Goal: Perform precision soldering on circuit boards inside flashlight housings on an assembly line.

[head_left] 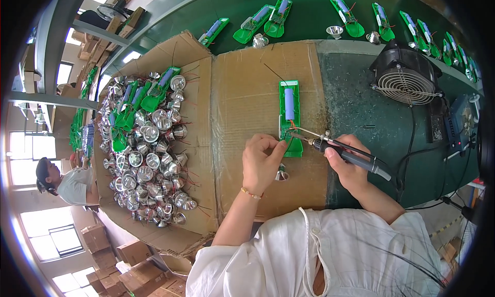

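A green plastic flashlight housing (pixel 293 149) lies on the cardboard before me, with a purple cylindrical battery (pixel 289 104) and orange-red wires inside. My right hand (pixel 346 160) grips a soldering iron (pixel 350 157) with a thin metal solder-feed tube (pixel 308 131) along it; its tip meets the small circuit area below the battery. Thumb and forefinger of my left hand (pixel 263 158) are pinched together at the same spot, on something too small to make out. Just below those fingers sits a silver reflector cup (pixel 281 174), partly covered by the hand.
A cardboard box (pixel 203 142) at left holds many reflector cups (pixel 149 133) and several green housings (pixel 153 97). More battery-fitted housings (pixel 278 17) line the back ledge. A black fan (pixel 406 80) and blue soldering station (pixel 459 129) stand at right. Another person (pixel 75 183) is far left.
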`<state>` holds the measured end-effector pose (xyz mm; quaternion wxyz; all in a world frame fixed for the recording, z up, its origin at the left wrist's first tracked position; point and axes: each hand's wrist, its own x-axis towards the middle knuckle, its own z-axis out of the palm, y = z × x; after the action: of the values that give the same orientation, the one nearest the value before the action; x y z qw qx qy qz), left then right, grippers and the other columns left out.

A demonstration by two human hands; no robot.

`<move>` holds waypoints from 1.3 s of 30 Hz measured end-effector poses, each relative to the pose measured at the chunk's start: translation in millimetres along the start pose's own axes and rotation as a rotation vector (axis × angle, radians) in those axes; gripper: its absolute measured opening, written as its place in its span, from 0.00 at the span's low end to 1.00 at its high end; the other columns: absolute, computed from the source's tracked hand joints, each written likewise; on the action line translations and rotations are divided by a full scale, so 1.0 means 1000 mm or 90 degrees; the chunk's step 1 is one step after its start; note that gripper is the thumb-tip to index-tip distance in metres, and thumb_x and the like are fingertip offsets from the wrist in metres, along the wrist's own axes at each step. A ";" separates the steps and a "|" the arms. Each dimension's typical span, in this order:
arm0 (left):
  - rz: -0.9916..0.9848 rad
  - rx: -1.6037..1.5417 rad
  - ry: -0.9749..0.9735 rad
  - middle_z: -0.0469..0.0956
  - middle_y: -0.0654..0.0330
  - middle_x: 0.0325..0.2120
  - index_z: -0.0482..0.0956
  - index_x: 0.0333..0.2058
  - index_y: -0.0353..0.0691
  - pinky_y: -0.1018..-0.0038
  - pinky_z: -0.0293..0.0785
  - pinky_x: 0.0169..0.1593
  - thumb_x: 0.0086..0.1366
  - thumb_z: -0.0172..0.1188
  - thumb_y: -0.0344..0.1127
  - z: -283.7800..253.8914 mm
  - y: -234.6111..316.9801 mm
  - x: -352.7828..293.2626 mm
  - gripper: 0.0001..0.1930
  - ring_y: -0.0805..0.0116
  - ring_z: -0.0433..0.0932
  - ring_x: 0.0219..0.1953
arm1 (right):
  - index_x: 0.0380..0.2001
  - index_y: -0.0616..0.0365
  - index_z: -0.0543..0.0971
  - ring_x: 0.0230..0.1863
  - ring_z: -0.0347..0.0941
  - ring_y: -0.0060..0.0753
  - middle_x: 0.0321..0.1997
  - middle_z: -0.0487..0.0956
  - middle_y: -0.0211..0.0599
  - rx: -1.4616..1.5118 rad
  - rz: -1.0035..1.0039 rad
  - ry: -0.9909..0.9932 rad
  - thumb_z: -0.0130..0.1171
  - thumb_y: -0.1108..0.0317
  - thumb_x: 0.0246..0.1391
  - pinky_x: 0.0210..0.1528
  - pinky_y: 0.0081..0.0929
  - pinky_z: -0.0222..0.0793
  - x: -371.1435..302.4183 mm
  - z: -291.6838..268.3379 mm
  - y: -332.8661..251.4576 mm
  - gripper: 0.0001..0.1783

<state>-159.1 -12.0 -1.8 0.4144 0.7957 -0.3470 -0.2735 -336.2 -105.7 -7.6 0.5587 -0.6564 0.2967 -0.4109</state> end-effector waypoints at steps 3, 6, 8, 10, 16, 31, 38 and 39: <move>0.006 0.011 0.001 0.75 0.58 0.28 0.78 0.22 0.34 0.70 0.67 0.38 0.53 0.62 0.34 -0.002 0.000 0.000 0.08 0.62 0.70 0.34 | 0.26 0.62 0.72 0.18 0.65 0.11 0.17 0.73 0.27 -0.015 0.008 -0.004 0.61 0.72 0.47 0.20 0.14 0.61 -0.002 0.000 0.003 0.07; 0.019 0.018 0.002 0.75 0.58 0.28 0.78 0.22 0.34 0.70 0.67 0.38 0.53 0.62 0.34 -0.002 -0.002 -0.001 0.08 0.62 0.70 0.33 | 0.27 0.63 0.72 0.19 0.66 0.12 0.18 0.74 0.28 -0.006 0.037 0.001 0.61 0.73 0.48 0.21 0.14 0.61 -0.004 0.000 0.007 0.07; 0.021 0.015 0.001 0.75 0.58 0.27 0.78 0.22 0.34 0.70 0.67 0.38 0.53 0.62 0.34 -0.001 -0.001 0.001 0.08 0.62 0.70 0.33 | 0.27 0.63 0.72 0.19 0.67 0.12 0.19 0.75 0.29 0.027 0.051 0.031 0.60 0.73 0.48 0.21 0.14 0.62 -0.007 0.001 0.006 0.07; 0.029 0.026 0.003 0.75 0.58 0.27 0.78 0.22 0.34 0.70 0.67 0.38 0.53 0.62 0.34 -0.001 -0.001 0.000 0.08 0.62 0.70 0.33 | 0.28 0.63 0.73 0.20 0.67 0.13 0.20 0.76 0.29 0.064 0.068 0.055 0.60 0.73 0.49 0.22 0.14 0.62 -0.009 0.001 0.006 0.07; 0.010 0.020 0.003 0.75 0.58 0.27 0.78 0.22 0.34 0.71 0.68 0.37 0.53 0.62 0.34 -0.001 -0.002 0.000 0.09 0.63 0.71 0.33 | 0.29 0.64 0.73 0.20 0.67 0.14 0.21 0.76 0.31 0.039 0.019 0.046 0.60 0.72 0.49 0.22 0.14 0.63 -0.010 -0.008 0.005 0.07; 0.095 0.098 0.037 0.74 0.58 0.29 0.81 0.23 0.37 0.71 0.68 0.34 0.50 0.66 0.35 0.007 0.002 0.002 0.08 0.62 0.71 0.33 | 0.27 0.63 0.73 0.18 0.66 0.13 0.18 0.73 0.28 -0.003 -0.002 0.016 0.60 0.73 0.48 0.20 0.14 0.61 -0.009 -0.007 0.006 0.07; 0.085 0.098 0.029 0.74 0.59 0.28 0.81 0.22 0.37 0.70 0.68 0.35 0.49 0.66 0.36 0.010 0.001 0.004 0.08 0.62 0.71 0.34 | 0.27 0.63 0.73 0.20 0.68 0.13 0.19 0.75 0.30 0.025 0.067 0.040 0.60 0.73 0.49 0.22 0.14 0.62 -0.010 -0.006 0.004 0.07; 0.085 0.092 0.028 0.74 0.59 0.28 0.81 0.22 0.37 0.70 0.68 0.36 0.49 0.66 0.36 0.009 0.000 0.004 0.08 0.61 0.71 0.34 | 0.28 0.63 0.73 0.21 0.68 0.14 0.20 0.76 0.31 0.071 0.115 0.058 0.60 0.73 0.49 0.23 0.14 0.63 -0.011 -0.004 0.004 0.07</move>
<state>-163.2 -19.3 -7.0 0.3811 0.8044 -0.4086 -0.2019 -344.6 -99.1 -13.7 0.6151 -0.5754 0.3566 -0.4043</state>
